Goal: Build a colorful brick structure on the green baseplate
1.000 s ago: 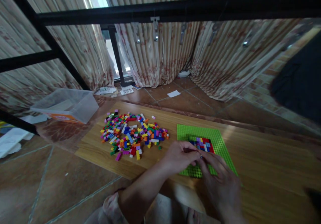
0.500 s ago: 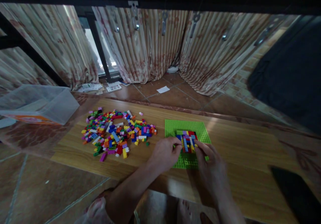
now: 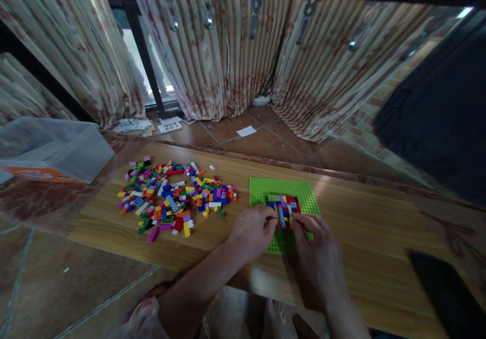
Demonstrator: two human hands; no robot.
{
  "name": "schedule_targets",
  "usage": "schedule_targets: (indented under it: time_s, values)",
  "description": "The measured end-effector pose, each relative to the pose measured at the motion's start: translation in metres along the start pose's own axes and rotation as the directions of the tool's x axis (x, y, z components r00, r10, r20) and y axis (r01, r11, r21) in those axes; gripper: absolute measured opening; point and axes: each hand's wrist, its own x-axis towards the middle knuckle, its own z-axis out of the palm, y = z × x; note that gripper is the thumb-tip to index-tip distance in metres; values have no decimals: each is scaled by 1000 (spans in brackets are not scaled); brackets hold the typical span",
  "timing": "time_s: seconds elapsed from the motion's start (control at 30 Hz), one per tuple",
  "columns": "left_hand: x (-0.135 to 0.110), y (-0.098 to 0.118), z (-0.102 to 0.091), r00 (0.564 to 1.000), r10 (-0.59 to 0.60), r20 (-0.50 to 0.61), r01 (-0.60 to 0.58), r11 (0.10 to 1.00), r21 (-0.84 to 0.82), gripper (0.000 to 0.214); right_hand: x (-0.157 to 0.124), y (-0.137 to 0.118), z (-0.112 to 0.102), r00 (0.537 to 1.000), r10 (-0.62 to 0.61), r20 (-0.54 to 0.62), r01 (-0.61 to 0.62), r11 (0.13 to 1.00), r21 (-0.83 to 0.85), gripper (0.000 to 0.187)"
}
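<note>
A green studded baseplate (image 3: 261, 189) lies on a wooden board (image 3: 364, 227). A patch of small coloured bricks (image 3: 284, 208) is built on its middle. My left hand (image 3: 250, 232) rests at the patch's near left edge, fingers curled and pinched at the bricks. My right hand (image 3: 317, 250) covers the plate's near right corner, its fingertips pressed on the patch's near edge. What the fingers pinch is too small to make out. A loose pile of coloured bricks (image 3: 170, 197) lies on the board to the left.
A clear plastic tub (image 3: 56, 149) stands at the far left on a low ledge. A dark flat object (image 3: 448, 293) lies at the board's right end. Curtains (image 3: 243, 55) hang behind, above a tiled floor (image 3: 261, 144) with paper scraps. My bare feet (image 3: 279, 324) show below the board.
The view tilted down and shifted right over the second. Both hands stayed at the near edge of the brick patch, with only small finger movements.
</note>
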Motion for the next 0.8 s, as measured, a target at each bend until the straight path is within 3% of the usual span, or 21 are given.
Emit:
schedule_targets:
  time_s: [0.43, 0.8]
  values:
    - [-1, 0, 2, 998, 65, 2, -65, 997, 37, 18, 1, -4, 6, 997, -76, 28, 79, 988, -135, 32]
    - [-1, 2, -1, 999, 46, 18, -46, 998, 34, 19, 0, -9, 6, 993, -112, 24, 115, 961, -253, 28]
